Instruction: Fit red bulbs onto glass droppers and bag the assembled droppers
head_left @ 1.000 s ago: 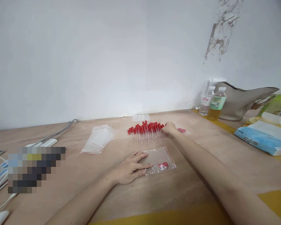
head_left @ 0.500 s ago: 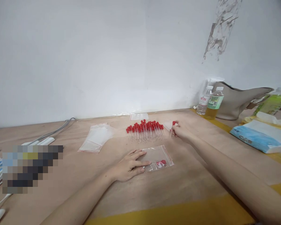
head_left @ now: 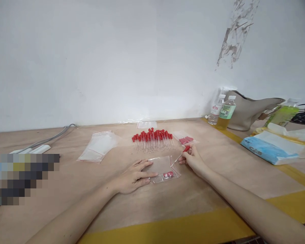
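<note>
My left hand point(head_left: 134, 176) lies with fingers spread on the left part of a clear zip bag point(head_left: 159, 164). Inside that bag, a red-bulbed dropper point(head_left: 168, 174) rests along the near side. Between thumb and fingers, my right hand point(head_left: 191, 159) pinches another dropper point(head_left: 186, 148), its red bulb up and its thin clear tube slanting down-left to the bag's right end, where the red zip line is. Whether the tip is inside the bag I cannot tell. Beyond the hands lies a pile of red-bulbed droppers point(head_left: 154, 136). A filled bag of droppers point(head_left: 186, 139) sits to its right.
Flat zip bags point(head_left: 99, 147) are stacked at left, and another small bag point(head_left: 146, 125) lies by the wall. On the right stand two bottles point(head_left: 226, 113), a grey container point(head_left: 244, 112) and a blue tissue pack point(head_left: 269, 149). Cables point(head_left: 53, 137) run along the left.
My right hand has come from beside the pile toward me, carrying a dropper to the right end of the bag. My left hand stays on the bag. The filled bag is now uncovered.
</note>
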A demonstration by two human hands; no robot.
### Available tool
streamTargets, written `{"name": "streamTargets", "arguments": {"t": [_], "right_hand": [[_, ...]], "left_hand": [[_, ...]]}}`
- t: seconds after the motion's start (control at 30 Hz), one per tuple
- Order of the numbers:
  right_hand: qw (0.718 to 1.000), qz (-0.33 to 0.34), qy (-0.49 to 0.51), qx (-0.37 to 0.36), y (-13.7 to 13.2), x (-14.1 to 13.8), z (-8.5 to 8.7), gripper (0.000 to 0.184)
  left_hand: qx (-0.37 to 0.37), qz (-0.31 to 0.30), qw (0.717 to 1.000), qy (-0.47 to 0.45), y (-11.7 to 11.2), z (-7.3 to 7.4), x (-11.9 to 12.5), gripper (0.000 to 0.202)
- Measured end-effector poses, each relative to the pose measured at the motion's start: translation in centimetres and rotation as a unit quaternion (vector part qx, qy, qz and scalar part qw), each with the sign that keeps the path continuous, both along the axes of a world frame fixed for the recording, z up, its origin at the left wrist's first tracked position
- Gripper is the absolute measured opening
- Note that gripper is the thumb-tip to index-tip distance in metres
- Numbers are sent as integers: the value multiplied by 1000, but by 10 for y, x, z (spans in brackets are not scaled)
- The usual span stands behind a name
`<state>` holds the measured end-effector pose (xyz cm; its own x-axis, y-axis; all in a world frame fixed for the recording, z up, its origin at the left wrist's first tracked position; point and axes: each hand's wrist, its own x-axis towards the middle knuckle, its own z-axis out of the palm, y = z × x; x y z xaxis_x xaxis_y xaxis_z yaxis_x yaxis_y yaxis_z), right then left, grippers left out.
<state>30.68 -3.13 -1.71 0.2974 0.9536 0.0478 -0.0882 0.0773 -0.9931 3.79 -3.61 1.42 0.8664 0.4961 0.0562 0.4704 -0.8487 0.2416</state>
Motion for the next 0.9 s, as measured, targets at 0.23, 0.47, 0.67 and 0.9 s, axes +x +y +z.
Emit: {"name": "streamTargets", "arguments": {"t": [0.23, 0.47, 0.67, 0.9], "right_hand": [[999, -46, -15, 7, 1, 11, 3, 32], [999, -25, -37, -10, 2, 12, -1, 30], [1000, -21, -15, -6, 2, 16, 1, 30], [995, 48, 78, -50, -5, 3, 4, 23]], "left_hand": [[-4, 5, 1000, 19, 1, -2, -1, 35], [2, 3, 1000, 18, 1, -1, 0, 35], [-2, 1, 1000, 12, 0, 0, 0, 35], [0, -4, 1000, -5, 1, -1, 0, 34]]}}
